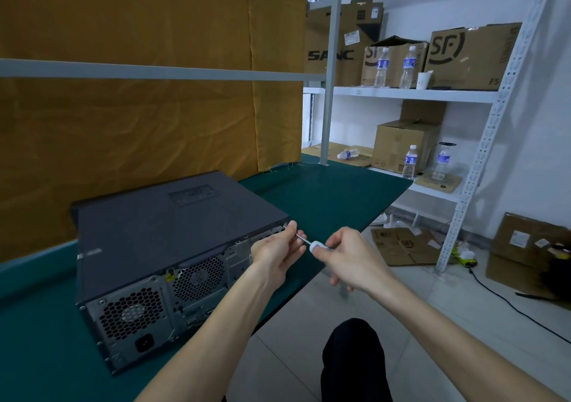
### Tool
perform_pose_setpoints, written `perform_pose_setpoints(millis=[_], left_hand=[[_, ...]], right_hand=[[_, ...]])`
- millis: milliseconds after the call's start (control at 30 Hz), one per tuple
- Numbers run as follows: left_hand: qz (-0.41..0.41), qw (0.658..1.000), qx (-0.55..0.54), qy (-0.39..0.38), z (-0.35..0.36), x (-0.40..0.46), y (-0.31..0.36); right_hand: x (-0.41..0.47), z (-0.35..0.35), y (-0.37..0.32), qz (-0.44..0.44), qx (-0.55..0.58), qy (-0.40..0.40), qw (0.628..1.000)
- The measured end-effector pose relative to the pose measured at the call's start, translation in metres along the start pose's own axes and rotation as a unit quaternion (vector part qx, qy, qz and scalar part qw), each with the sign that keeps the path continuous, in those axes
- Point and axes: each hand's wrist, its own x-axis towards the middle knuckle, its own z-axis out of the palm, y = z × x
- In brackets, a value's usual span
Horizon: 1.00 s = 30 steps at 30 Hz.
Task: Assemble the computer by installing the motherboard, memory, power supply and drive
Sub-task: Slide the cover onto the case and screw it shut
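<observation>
Green table (324, 197) carries the closed computer case (160, 247) lying flat, while the left hand (275, 253) pinches a screwdriver (309, 244) shaft at its rear corner and the right hand (349, 256) grips the handle.

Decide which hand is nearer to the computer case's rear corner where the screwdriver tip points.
Left. The left hand pinches the screwdriver shaft right at the rear corner of the computer case. The right hand grips the handle, farther out from the case.

We can't see the screwdriver (304, 241) tip, hidden by left hand (276, 248) fingers; case (154, 247) interior closed off; worktop (46, 340) cut off at left edge.
</observation>
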Motion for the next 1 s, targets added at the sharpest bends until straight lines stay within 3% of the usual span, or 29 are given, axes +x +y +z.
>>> perform_pose_setpoints(millis=[133, 200, 300, 367, 400, 467, 500, 600, 700, 767, 900, 1000], left_hand=[[-0.03, 0.996, -0.033, -0.073, -0.006, 0.001, 0.007], [-0.022, 0.999, -0.02, -0.045, -0.005, 0.002, 0.008], [0.015, 0.999, 0.042, -0.009, -0.002, 0.004, 0.004], [0.056, 0.991, 0.12, -0.019, -0.006, 0.003, 0.004], [0.085, 0.98, 0.178, -0.031, -0.009, 0.001, 0.005], [0.184, 0.927, 0.327, -0.029, -0.018, -0.005, 0.009], [0.266, 0.872, 0.41, -0.003, -0.025, -0.007, 0.013], [0.494, 0.685, 0.533, 0.056, -0.044, -0.01, 0.028], [0.537, 0.569, 0.62, 0.063, -0.054, 0.0, 0.047], [0.497, 0.555, 0.666, 0.048, -0.053, 0.008, 0.055], [0.445, 0.587, 0.676, 0.019, -0.05, 0.016, 0.056], [0.442, 0.562, 0.699, 0.014, -0.053, 0.018, 0.051]], right_hand=[[0.002, -0.005, -0.007, 0.088, 0.149, -0.102, 0.98], [-0.001, -0.003, -0.007, 0.07, 0.109, -0.097, 0.987], [-0.003, 0.004, 0.002, -0.016, -0.11, 0.018, 0.994], [-0.003, 0.005, 0.004, -0.021, -0.098, 0.015, 0.995], [0.0, 0.004, 0.004, 0.015, -0.022, -0.027, 0.999], [0.003, -0.001, -0.001, 0.127, 0.153, -0.117, 0.973], [0.002, -0.004, -0.003, 0.151, 0.192, -0.133, 0.961], [0.003, -0.004, -0.002, 0.1, 0.097, -0.088, 0.986], [0.004, -0.004, -0.001, 0.057, 0.076, -0.031, 0.995], [0.005, -0.006, -0.002, 0.062, 0.086, -0.054, 0.993], [0.003, -0.006, -0.002, 0.065, 0.051, -0.053, 0.995], [0.005, -0.007, -0.002, 0.054, 0.031, -0.029, 0.998]])
